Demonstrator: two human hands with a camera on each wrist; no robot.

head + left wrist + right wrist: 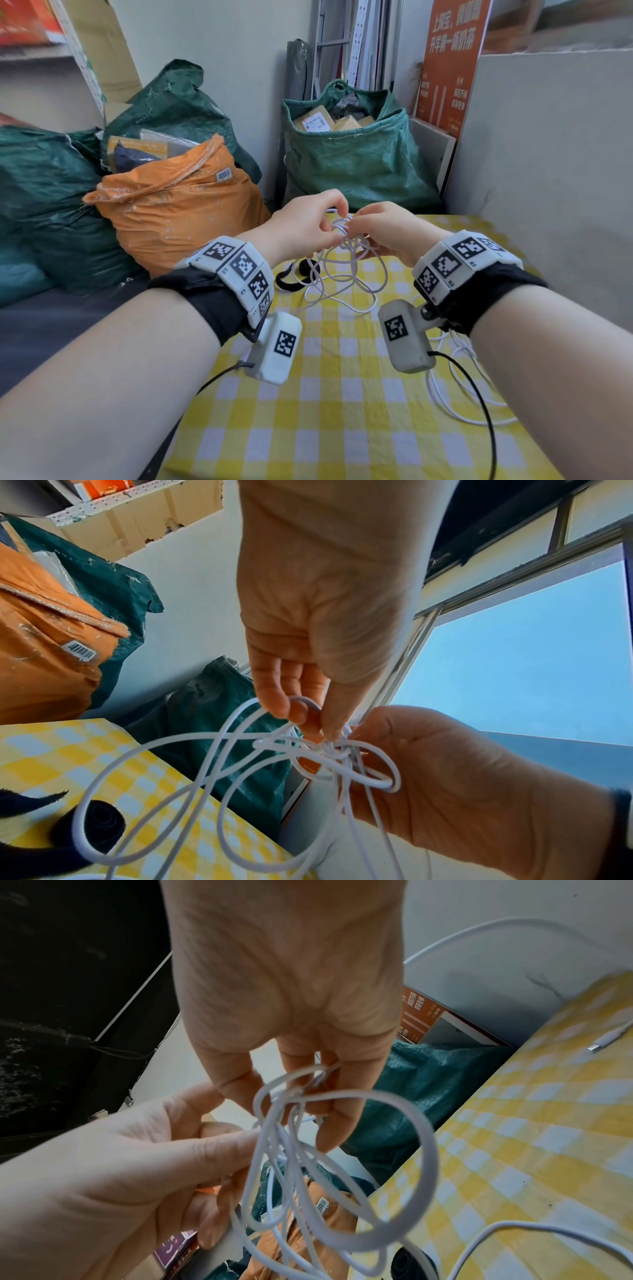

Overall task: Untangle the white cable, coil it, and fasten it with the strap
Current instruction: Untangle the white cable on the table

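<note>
A thin white cable (pixel 346 274) hangs in tangled loops above the yellow checked tablecloth (pixel 342 411). Both hands are raised over the far end of the table and meet at the knot. My left hand (pixel 334 219) pinches a strand at the knot (pixel 329 746) with thumb and fingertips. My right hand (pixel 356 236) pinches the same tangle from the other side, its fingers curled among the loops (pixel 308 1104). More cable (pixel 459 387) lies on the cloth at the right, and its plug end (pixel 606 1039) rests flat there. A black strap (pixel 294 274), partly rolled (pixel 92 829), lies on the cloth under the loops.
An orange sack (pixel 178 212) and dark green sacks (pixel 356 157) of parcels stand beyond and left of the table. A pale wall panel (pixel 548 154) borders the right side. An orange poster (pixel 448 68) leans in the corner.
</note>
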